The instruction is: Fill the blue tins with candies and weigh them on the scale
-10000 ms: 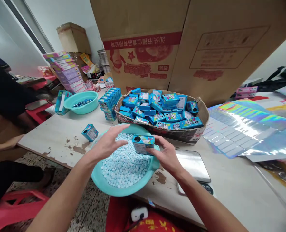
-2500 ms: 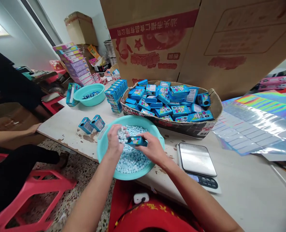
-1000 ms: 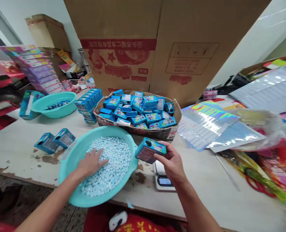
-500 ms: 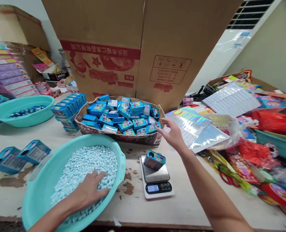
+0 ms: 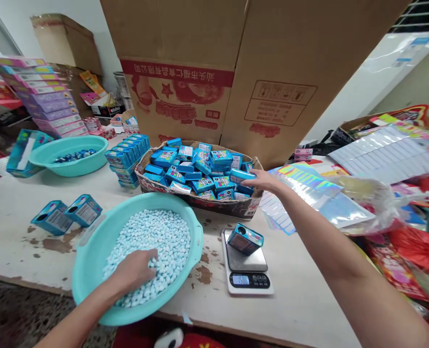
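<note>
Since half a second ago, the right hand (image 5: 268,181) has gone from bare to holding a blue box (image 5: 242,175) at the right end of the cardboard tray (image 5: 249,208). Its fingers are clamped on the box's end. Also, the little screen on the scale (image 5: 249,263) said zero and now shows other numbers.

Down in the green bowl (image 5: 197,241), by the near edge of the table (image 5: 290,299), the left hand (image 5: 136,268) has its fingers bent into the pale blue pieces (image 5: 164,232). The tips are hidden, so I can't tell if they are closed on any. A second blue box (image 5: 246,238) sits on the scale, right of the bowl and near the same edge, with its round hole facing up.

The held box looks like thin card, so it should be light and stiff, but a hard squeeze could dent it. Best to hold it by its two flat sides, away from the hole. The pieces look small, hard and a bit slippery, so they may roll off an open hand; a cupped one should keep them.
</note>
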Demonstrator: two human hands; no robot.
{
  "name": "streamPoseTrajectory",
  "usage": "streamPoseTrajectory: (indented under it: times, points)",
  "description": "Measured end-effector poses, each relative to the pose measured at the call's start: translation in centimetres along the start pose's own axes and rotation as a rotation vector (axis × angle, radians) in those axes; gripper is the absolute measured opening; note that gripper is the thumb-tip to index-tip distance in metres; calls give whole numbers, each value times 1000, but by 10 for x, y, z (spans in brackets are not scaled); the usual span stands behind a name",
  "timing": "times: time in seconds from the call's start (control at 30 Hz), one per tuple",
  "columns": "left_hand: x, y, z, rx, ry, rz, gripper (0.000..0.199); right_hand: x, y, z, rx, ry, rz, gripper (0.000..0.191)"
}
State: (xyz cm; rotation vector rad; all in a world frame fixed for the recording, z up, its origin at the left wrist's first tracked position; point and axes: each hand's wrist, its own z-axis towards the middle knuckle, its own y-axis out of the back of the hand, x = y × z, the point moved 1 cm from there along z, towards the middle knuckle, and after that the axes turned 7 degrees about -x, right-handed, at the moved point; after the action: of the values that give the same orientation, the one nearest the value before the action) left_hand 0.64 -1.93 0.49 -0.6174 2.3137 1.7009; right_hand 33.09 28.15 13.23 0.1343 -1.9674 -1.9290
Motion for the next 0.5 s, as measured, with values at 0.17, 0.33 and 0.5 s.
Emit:
streamPoseTrajectory:
  times: [0.17, 0.33, 0.5]
  points:
    - [6, 16, 4, -98, 298, -779, 15, 21, 28, -30, -203, -36, 254, 46]
    - [9, 33, -4, -189, 549, -1744, 21, 64, 24, -61, -95, 74, 863, 43]
    - [7, 35, -10, -173, 540, -2127, 9, 107, -3, -81, -14, 24, 1149, 51]
